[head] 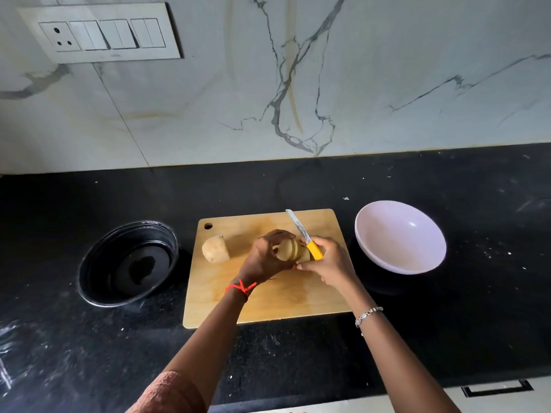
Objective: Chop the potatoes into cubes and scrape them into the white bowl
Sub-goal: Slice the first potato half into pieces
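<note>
Board (268, 293) on my counter (298, 359): left hand (264, 259) clamped on sliced potato (290, 250), right hand (329, 262) gripping knife (304, 235); half potato (215, 249) left, white bowl (399, 236) right.

On the wooden cutting board (268, 299) the left hand (264, 257) cups a sliced potato (290, 249); the right hand (329, 260) grips a yellow-handled knife (304, 235), blade apparently raised; another potato piece (215, 249) lies left; the white bowl (399, 236) stands just right.
</note>
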